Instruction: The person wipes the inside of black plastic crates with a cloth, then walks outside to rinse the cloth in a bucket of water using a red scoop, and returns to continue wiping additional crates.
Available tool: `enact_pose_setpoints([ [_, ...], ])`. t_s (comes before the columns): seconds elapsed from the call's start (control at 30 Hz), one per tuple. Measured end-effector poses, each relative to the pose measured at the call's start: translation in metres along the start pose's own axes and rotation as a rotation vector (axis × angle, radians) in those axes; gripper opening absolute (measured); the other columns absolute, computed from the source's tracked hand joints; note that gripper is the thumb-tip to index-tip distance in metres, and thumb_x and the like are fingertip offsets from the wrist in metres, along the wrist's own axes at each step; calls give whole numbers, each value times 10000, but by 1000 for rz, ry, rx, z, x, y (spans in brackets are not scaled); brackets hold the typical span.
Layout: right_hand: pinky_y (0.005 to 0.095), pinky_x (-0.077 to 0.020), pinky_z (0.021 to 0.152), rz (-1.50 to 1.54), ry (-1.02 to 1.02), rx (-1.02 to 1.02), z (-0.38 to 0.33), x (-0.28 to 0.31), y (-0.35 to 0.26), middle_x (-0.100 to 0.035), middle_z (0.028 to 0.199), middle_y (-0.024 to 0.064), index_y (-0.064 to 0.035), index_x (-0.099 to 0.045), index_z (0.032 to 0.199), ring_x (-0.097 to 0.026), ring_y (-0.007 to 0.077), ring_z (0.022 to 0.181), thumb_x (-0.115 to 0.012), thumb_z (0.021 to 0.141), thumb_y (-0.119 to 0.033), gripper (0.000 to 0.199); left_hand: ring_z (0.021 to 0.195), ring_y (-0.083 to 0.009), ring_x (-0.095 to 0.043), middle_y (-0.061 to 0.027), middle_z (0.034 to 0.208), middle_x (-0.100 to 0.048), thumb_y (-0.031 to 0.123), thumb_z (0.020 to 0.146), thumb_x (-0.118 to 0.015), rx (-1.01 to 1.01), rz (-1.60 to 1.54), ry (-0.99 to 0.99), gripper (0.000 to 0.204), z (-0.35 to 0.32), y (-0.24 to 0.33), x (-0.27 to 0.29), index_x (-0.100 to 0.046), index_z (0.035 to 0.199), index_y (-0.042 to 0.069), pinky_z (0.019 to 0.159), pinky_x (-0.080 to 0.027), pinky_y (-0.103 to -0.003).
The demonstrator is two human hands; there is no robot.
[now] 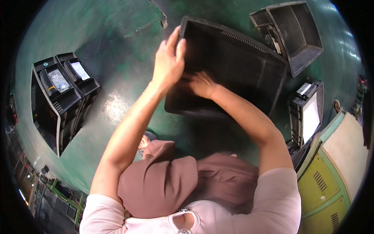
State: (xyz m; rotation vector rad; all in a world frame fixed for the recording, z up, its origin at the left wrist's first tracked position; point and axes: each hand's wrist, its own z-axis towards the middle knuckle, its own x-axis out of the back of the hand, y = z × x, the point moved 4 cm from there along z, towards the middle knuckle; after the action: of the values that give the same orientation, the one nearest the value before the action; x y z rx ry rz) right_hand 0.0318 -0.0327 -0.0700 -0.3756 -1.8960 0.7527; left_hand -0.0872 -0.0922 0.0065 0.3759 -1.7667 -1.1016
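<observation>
Black bin (pixel 237 64) has left hand (pixel 170 61) gripping its rim, right hand (pixel 202 84) over its interior, grasp unclear.

Two housings (pixel 71 100) lie left of the bin (pixel 233 70).

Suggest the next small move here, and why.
Perhaps shift the right grip to the right side of the black plastic bin: the left grip holds its left rim, while no hand supports the right.

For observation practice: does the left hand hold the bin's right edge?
No, the left hand holds the left edge of the black bin.
</observation>
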Motion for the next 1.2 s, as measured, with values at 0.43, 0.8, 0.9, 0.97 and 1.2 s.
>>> enact_pose_setpoints([
  [0.43, 342, -510, 730, -572, 689, -369, -32, 77, 68, -500, 979, -1, -144, -540, 931, -507, 196, 973, -520, 749, -115, 185, 996, -374, -532, -245, 1030, -551, 312, 904, -441, -43, -42, 6, 438, 7, 2, -2, -441, 1283, 94, 866, -407, -420],
  [0.8, 406, -528, 715, -545, 823, -1220, -115, 59, 97, -512, 998, 85, -87, -549, 927, -525, 309, 983, -507, 822, -127, 120, 1117, -318, -509, -243, 1185, -516, 329, 914, -448, 89, -76, -73, 489, 1, 8, -8, -374, 1313, 55, 928, -387, -370],
  [0.9, 415, -501, 775, -382, 878, -1004, -110, 53, 76, -495, 1031, 79, -102, -552, 957, -475, 312, 1046, -544, 786, -82, 173, 1145, -396, -450, -276, 1208, -476, 358, 913, -416, 64, -197, 44, 554, -26, 4, 1, -322, 1316, -9, 961, -355, -416],
  [0.97, 395, -495, 782, -315, 854, -811, -105, 59, 70, -510, 1005, 54, -102, -572, 904, -510, 282, 1001, -546, 734, -21, 190, 1178, -403, -421, -295, 1237, -447, 387, 921, -395, 90, -155, 49, 619, -92, -25, -2, -274, 1313, -76, 990, -330, -408],
  [1.2, 381, -495, 805, -75, 452, -282, -59, 5, -29, -528, 1088, 36, -89, -604, 910, -529, 256, 1032, -506, 736, -39, 206, 987, -281, -566, -188, 896, -632, 379, 847, -554, 187, 159, -1355, 430, -148, -64, 98, -568, 1122, 49, 850, -440, -365],
])
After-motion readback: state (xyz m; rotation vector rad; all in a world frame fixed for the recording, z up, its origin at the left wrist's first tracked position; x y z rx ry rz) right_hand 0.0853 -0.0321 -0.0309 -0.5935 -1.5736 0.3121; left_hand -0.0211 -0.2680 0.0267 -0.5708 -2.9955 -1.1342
